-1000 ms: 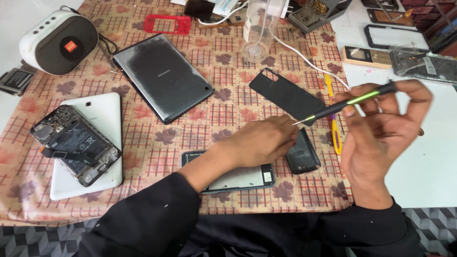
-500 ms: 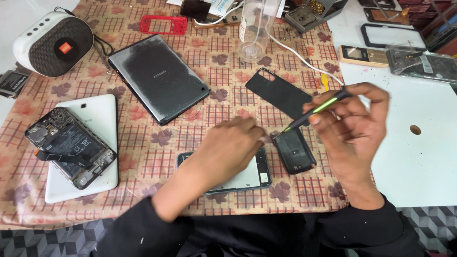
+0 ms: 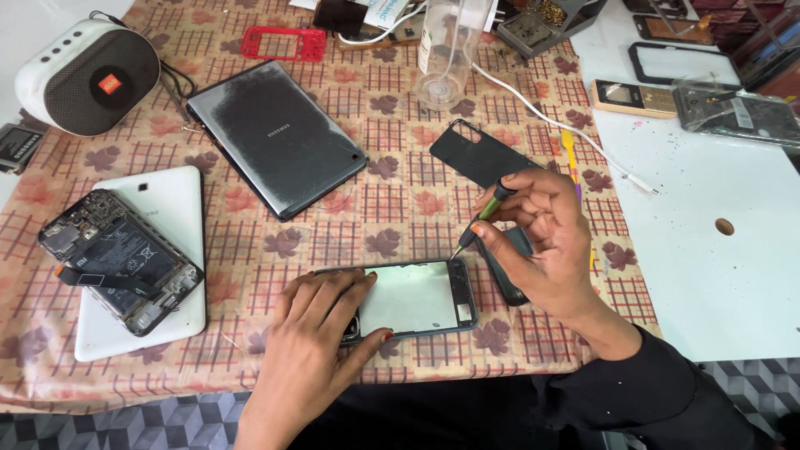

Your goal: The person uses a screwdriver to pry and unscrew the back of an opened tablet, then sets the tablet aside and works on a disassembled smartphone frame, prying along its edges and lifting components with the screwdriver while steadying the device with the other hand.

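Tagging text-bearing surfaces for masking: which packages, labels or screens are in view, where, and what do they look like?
Clear plastic bottle, top centre: white label.
Clear plastic packet, far right, on the white mat: dark part inside, white sticker.
White printed card, top edge: blue print.
Rounded white-and-grey speaker, top left: small orange square badge.
Opened phone frame under left hand: pale blank panel.

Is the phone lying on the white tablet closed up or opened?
Opened: the phone lies with its back cover off, battery and circuit boards exposed, on the white tablet.
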